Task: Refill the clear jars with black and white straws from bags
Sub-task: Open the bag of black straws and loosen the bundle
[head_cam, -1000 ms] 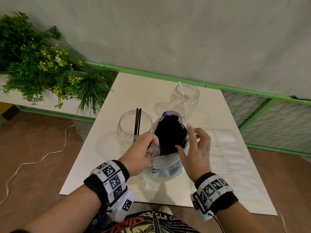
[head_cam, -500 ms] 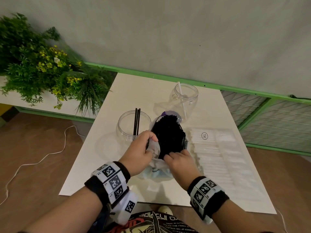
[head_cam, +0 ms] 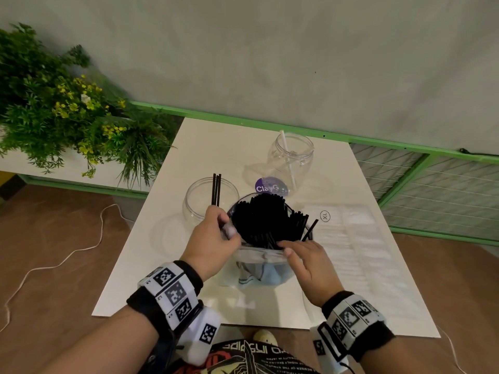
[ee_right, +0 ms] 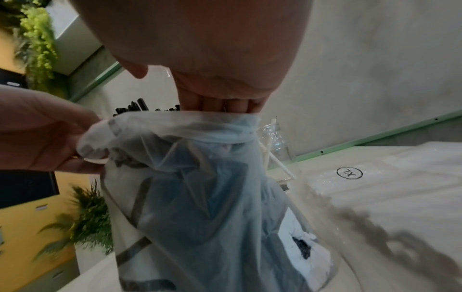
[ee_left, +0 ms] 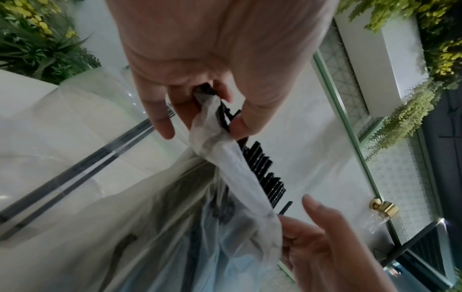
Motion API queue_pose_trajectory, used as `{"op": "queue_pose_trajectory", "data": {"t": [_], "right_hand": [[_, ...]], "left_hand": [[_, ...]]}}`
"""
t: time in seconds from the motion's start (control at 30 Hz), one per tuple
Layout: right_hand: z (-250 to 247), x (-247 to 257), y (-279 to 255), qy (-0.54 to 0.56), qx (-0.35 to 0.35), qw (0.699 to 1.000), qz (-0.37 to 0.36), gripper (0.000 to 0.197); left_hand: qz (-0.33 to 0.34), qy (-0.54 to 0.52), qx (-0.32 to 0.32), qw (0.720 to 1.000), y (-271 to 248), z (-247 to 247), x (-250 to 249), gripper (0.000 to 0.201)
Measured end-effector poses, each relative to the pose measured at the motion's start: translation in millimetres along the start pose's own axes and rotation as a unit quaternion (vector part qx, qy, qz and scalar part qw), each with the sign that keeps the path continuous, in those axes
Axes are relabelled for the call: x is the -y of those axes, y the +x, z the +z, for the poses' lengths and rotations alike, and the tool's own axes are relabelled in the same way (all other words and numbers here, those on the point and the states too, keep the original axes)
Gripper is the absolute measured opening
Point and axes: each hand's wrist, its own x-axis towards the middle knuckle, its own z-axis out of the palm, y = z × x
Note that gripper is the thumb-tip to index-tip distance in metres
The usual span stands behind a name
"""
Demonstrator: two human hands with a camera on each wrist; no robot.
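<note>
Head view: left hand (head_cam: 216,238) pinches the bag (head_cam: 259,263) rim; right hand (head_cam: 305,255) fingers hook its near edge. Between them, black straws (head_cam: 264,220) stand upright: light, slippery, best grasped mid-bundle. Beyond, two jars (head_cam: 210,201), nearly empty.

right hand (ee_right: 217,98): fingers hooked over the rim of the bag (ee_right: 200,197), pretty close to the camera
left hand (ee_right: 42,134): pinching the bunched rim on the other side
black straws (ee_right: 140,108): tips poking up behind the rim
clear jar (ee_right: 275,142): behind the bag, one white straw (ee_right: 275,160) leaning inside
flat packet (ee_right: 375,187): lying on the table, "XL" circle printed on it
</note>
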Motion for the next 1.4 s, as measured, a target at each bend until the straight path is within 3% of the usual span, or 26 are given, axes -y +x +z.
{"op": "queue_pose_trajectory", "data": {"t": [0.07,0.2,0.4,0.47,0.53,0.6,0.67,0.8,0.93,1.03,1.2,1.27,1.4], "right_hand": [[2,0,2,0.024,-0.007,0.999,0.033,0.058],[9,-5,2,0.013,-0.019,0.998,0.05,0.033],[18,-6,-5,-0.029,-0.034,0.999,-0.006,0.037],[21,-6,-6,-0.062,-0.083,0.995,-0.011,0.043],[23,-5,-6,-0.062,-0.151,0.986,0.02,0.058],[24,-1,-5,-0.012,-0.201,0.978,0.059,0.076],[25,2,-2,0.052,-0.217,0.971,0.085,0.091],[28,4,5,0.146,-0.14,0.973,0.108,0.126],[27,3,15,0.229,-0.112,0.955,0.151,0.14],[28,1,15,0.218,-0.12,0.955,0.16,0.136],[30,-9,10,0.251,-0.124,0.946,0.161,0.126],[27,-12,9,0.26,-0.109,0.946,0.158,0.124],[22,-15,5,0.268,-0.117,0.944,0.152,0.122]], "left_hand": [[-0.016,-0.012,0.024,1.0,1,0,2,0.042],[-0.035,-0.038,0.087,0.995,1,1,2,0.066],[-0.013,0.035,0.113,0.993,6,7,1,0.042],[-0.027,0.021,0.12,0.992,7,11,0,0.036],[-0.083,-0.027,0.117,0.989,9,15,-6,0.027],[-0.13,-0.07,0.113,0.983,10,18,-10,0.023],[-0.147,-0.09,0.116,0.978,11,21,-13,0.031],[-0.16,-0.144,0.14,0.966,15,27,-19,0.04],[-0.196,-0.212,0.173,0.942,24,36,-26,0.042],[-0.208,-0.207,0.167,0.941,27,44,-26,0.026],[-0.159,-0.145,0.063,0.974,37,60,-16,0.04],[-0.187,-0.189,0.068,0.962,40,66,-17,0.03],[-0.258,-0.246,0.065,0.932,50,78,-9,0.036]]}}
